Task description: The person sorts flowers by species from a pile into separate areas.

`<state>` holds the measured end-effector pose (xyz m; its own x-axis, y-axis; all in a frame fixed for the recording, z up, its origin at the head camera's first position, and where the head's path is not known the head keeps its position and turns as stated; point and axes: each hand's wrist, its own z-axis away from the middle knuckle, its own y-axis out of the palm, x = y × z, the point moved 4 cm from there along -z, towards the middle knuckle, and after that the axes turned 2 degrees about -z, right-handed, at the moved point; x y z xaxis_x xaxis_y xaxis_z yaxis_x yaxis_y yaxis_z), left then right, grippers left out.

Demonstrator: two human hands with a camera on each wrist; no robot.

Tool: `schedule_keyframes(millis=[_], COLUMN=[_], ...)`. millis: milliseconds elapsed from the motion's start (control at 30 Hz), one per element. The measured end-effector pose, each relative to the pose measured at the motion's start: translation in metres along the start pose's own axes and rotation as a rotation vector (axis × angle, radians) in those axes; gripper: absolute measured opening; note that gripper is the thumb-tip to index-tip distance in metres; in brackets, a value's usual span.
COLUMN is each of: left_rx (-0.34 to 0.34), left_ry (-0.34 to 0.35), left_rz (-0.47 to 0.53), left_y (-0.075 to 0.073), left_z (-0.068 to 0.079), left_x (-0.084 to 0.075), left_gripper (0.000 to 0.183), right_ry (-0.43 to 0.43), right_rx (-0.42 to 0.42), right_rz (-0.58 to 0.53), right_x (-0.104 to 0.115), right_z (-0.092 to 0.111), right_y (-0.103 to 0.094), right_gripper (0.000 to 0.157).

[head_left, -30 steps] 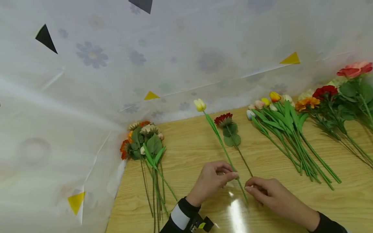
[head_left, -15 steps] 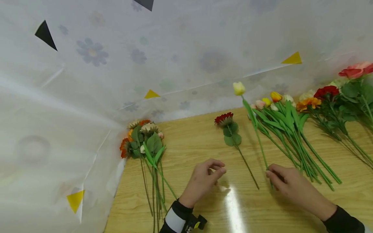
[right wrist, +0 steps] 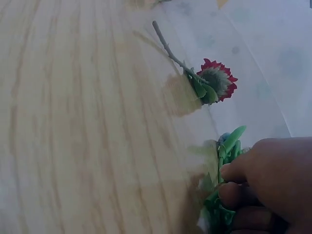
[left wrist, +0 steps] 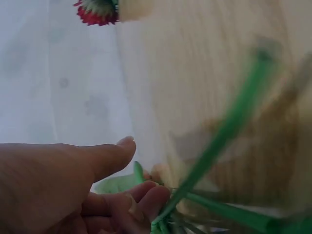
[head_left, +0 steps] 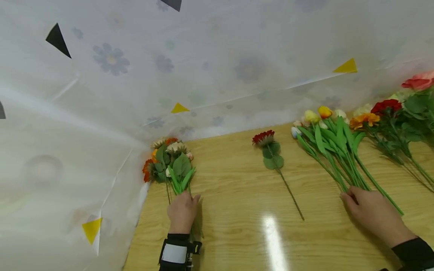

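In the head view my left hand (head_left: pixel 183 212) is over the stems of a mixed flower bunch (head_left: pixel 173 162) at the table's left. Its thumb stands apart from the fingers, whose tips touch green stems (left wrist: pixel 197 168) in the left wrist view. My right hand (head_left: pixel 373 212) pinches the stem of a pale yellow tulip (head_left: pixel 312 116), which lies over the tulip bunch (head_left: pixel 342 150); the right wrist view shows its fingers against green leaves (right wrist: pixel 231 141). Between the hands, a dark red flower (head_left: pixel 263 138) with round leaves lies alone on the table.
Orange, red and pink flowers (head_left: pixel 390 107) lie at the far right. A white patterned sheet (head_left: pixel 220 67) rises behind and to the left of the wooden table (head_left: pixel 237 195). Light glares on the table's front.
My left hand let go of the yellow tulip and moved left onto the mixed bunch. My right hand took the tulip and carried it right and down onto the tulip bunch. The red flower stayed put.
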<state>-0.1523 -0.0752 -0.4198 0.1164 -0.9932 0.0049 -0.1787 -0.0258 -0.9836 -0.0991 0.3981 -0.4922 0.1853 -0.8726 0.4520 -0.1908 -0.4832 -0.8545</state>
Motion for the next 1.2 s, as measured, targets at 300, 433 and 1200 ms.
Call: schedule_keyframes(millis=[300,433,1200], left_rx=[-0.089,-0.141,0.089], left_ry=[0.037,-0.016,0.021], left_rz=[-0.013,-0.041,0.482], left_y=[0.006,-0.001,-0.021], left_z=[0.001,-0.002,-0.005], left_x=[0.006,0.020,0.015], left_gripper=[0.042,0.031,0.018], right_ry=[0.096,0.137,0.076], right_rx=[0.089,0.195,0.116], right_rz=[0.043,0.046,0.007], right_x=[-0.003,-0.004,0.008], right_z=[-0.002,-0.003,-0.001], right_y=[0.002,0.002,-0.009], right_gripper=[0.042,0.038,0.039])
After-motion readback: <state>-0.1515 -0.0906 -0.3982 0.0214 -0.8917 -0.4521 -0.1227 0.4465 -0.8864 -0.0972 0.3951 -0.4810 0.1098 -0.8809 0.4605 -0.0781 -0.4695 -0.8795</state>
